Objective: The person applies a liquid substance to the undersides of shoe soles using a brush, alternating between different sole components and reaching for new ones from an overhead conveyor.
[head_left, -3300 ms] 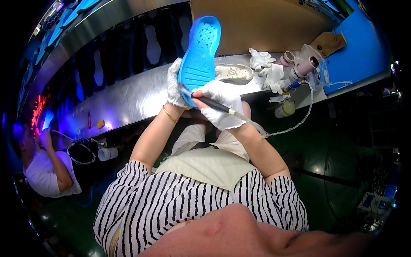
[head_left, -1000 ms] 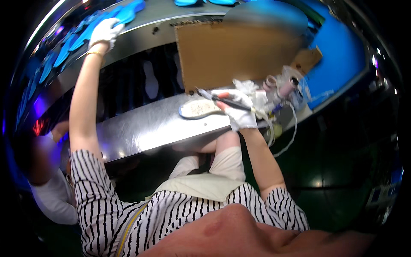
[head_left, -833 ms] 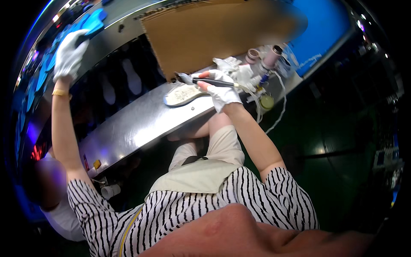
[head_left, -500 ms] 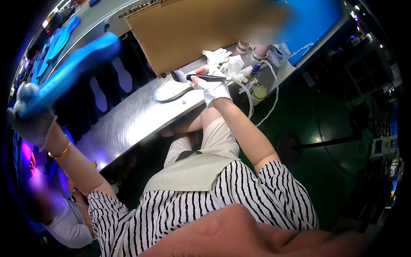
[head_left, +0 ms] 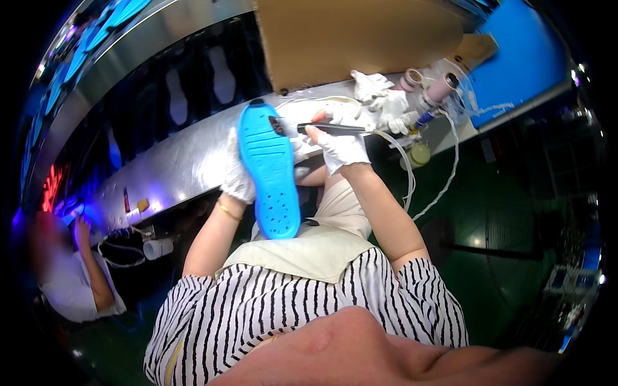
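The sole [head_left: 269, 174] is held up over the near edge of the tabletop [head_left: 174, 170], holed end pointing away from it. Behind the sole's left side, the left hand [head_left: 237, 175] has its grip clasped on it; at its right, the right hand [head_left: 346, 149] grasps the brush [head_left: 329, 128], bristles over the sole's upper right edge, contact unclear. Brushing looks barely begun, with most likely left; no coat can be made out. Past the sole's upper right lie a pale shoe-shaped piece [head_left: 347, 109], then gloves [head_left: 388, 106]. Half a second ago the sole was a blur out left, well apart from the brush; now they meet or nearly.
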The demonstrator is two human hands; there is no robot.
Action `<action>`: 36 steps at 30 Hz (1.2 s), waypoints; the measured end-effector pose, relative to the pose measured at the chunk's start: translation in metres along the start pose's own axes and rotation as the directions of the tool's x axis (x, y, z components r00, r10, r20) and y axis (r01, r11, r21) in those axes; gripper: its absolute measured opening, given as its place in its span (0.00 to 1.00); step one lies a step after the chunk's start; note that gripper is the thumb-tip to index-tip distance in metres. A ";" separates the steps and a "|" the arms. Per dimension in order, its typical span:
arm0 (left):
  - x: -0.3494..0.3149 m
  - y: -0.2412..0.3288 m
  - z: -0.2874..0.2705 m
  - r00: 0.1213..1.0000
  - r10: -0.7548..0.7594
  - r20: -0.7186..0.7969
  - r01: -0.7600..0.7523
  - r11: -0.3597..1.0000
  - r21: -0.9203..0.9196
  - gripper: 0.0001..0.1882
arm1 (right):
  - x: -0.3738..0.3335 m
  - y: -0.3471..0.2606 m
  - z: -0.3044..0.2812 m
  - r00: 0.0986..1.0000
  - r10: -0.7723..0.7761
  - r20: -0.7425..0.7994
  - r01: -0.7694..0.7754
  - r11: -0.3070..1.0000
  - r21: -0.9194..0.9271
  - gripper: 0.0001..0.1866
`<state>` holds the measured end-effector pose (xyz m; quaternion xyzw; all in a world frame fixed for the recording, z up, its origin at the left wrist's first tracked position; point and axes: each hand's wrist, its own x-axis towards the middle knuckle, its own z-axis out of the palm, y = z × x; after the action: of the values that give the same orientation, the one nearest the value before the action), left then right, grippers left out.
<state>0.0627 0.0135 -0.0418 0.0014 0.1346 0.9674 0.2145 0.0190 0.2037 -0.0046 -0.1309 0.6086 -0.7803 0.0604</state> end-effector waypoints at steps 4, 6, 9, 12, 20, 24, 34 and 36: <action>0.017 -0.013 0.021 0.987 0.162 -0.012 -0.161 0.984 0.077 0.47 | 0.013 -0.002 0.008 0.978 -0.186 -0.095 0.176 0.979 -0.102 0.10; 0.019 -0.022 0.022 0.966 0.250 -0.061 -0.237 0.957 0.167 0.47 | 0.019 -0.001 0.012 0.952 -0.290 -0.098 0.267 0.942 -0.202 0.10; 0.025 -0.030 0.011 0.928 0.336 -0.162 -0.294 0.926 0.237 0.46 | 0.020 0.005 0.029 0.939 -0.338 -0.069 0.317 0.924 -0.213 0.11; 0.032 -0.029 0.002 0.938 0.309 -0.156 -0.280 0.943 0.181 0.44 | 0.008 0.004 0.039 0.953 -0.303 0.020 0.297 0.917 -0.265 0.08; 0.017 -0.014 -0.003 0.931 0.285 -0.229 -0.218 0.935 0.278 0.46 | -0.002 0.014 0.033 0.930 -0.348 0.115 0.366 0.899 -0.239 0.10; 0.010 -0.007 -0.001 0.925 0.299 -0.234 -0.227 0.930 0.291 0.45 | -0.020 0.001 0.037 0.965 -0.148 0.214 0.197 0.953 -0.230 0.12; -0.013 0.000 -0.007 0.978 0.112 -0.176 -0.062 0.960 0.272 0.47 | -0.044 0.005 0.026 0.978 0.032 0.206 0.039 0.944 -0.327 0.09; -0.028 -0.014 -0.014 0.988 0.040 -0.148 0.010 0.946 0.324 0.48 | -0.050 0.018 0.009 0.991 0.016 0.134 0.008 0.985 -0.175 0.10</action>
<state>0.0931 0.0103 -0.0569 -0.0366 0.3076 0.9310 0.1930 0.0683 0.2033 -0.0267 -0.1867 0.6697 -0.7130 0.0911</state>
